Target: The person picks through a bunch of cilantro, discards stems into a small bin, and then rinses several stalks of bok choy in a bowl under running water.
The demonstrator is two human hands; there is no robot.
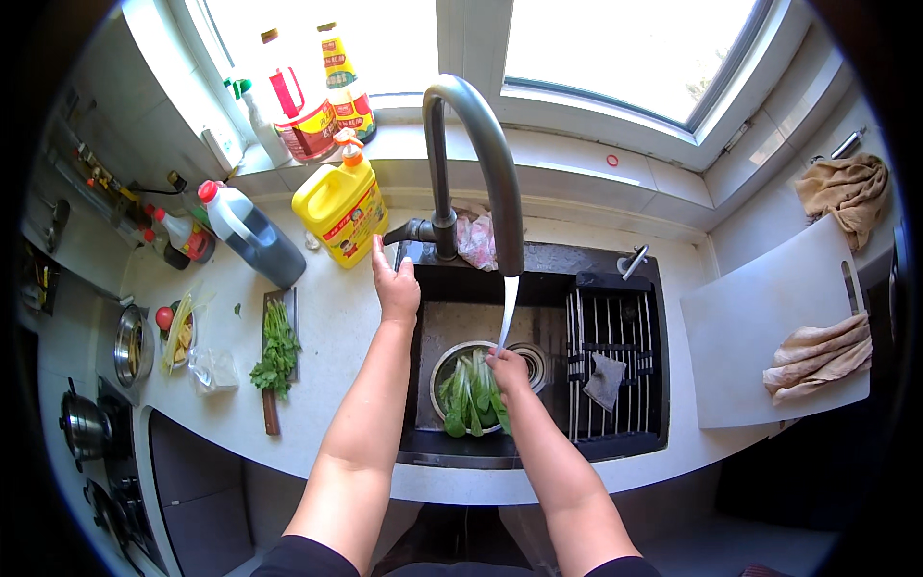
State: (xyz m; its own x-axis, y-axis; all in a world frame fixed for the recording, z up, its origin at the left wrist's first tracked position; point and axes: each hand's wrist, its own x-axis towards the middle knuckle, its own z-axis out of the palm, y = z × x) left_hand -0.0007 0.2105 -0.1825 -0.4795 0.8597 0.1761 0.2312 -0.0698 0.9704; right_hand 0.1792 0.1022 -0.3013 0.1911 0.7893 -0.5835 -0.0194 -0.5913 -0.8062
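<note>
Water runs from the tall grey faucet (pixel 474 91) into the black sink (pixel 442 454). My left hand (pixel 396 288) is raised by the faucet's lever (pixel 406 231), its fingers stretched out and apart. Whether a fingertip touches the lever I cannot tell. In the basin, my right hand (pixel 511 371) pinches the pale stalk end of some leafy greens (pixel 468 394), right where the stream lands. The greens lie over a round metal bowl (pixel 435 380), with leaf tips hanging past its near rim. The sink drain (pixel 540 363) shows beside the bowl.
A roll-up rack (pixel 630 399) with a grey cloth (pixel 605 379) covers the sink's right side. Left on the counter are a knife (pixel 272 413) under chopped herbs (pixel 278 351), a yellow jug (pixel 344 212) and a dark-filled bottle (pixel 255 236). A white cutting board (pixel 735 327) stands at right.
</note>
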